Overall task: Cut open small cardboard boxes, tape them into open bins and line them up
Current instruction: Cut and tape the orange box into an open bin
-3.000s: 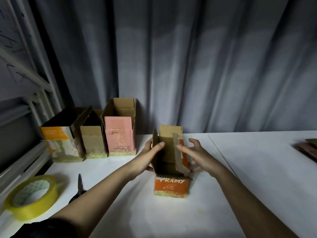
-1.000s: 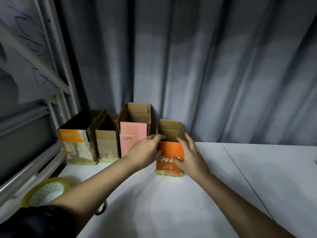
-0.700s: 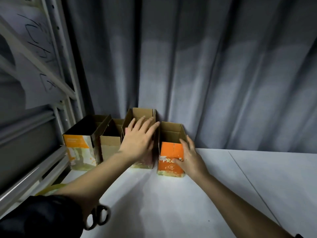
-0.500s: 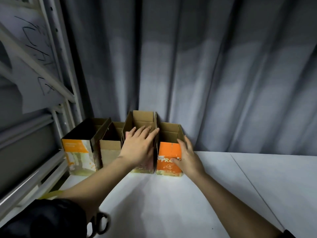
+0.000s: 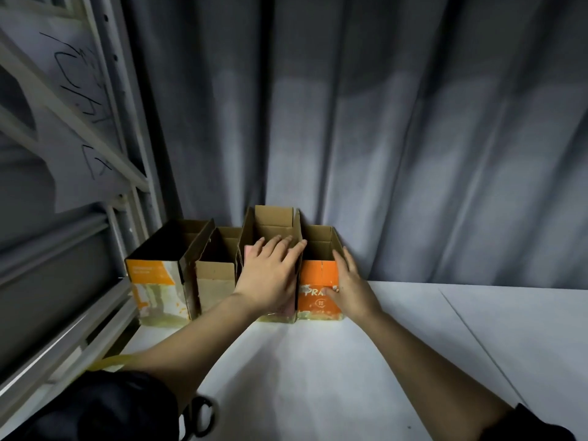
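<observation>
Several open cardboard bins stand in a row against the grey curtain at the back of the white table [image 5: 318,377]. The orange bin [image 5: 313,283] is at the right end, touching the taller pink-fronted bin [image 5: 273,224]. My left hand [image 5: 270,275] lies flat with straight fingers over the front of the pink-fronted bin. The straight fingers of my right hand [image 5: 350,283] press the front right corner of the orange bin. Left of these stand a plain brown bin [image 5: 214,281] and a larger orange-and-white bin [image 5: 159,284].
A grey metal rack [image 5: 95,154] rises along the left edge. A strip of the yellow tape roll [image 5: 108,361] shows behind my left forearm. Black scissor handles [image 5: 199,420] lie at the bottom near my sleeve. The grey curtain [image 5: 413,154] closes off the back.
The orange bin was pushed back and left from the middle of the table into the row beside the pink-fronted bin. My left hand moved from the orange bin onto the pink-fronted one.
</observation>
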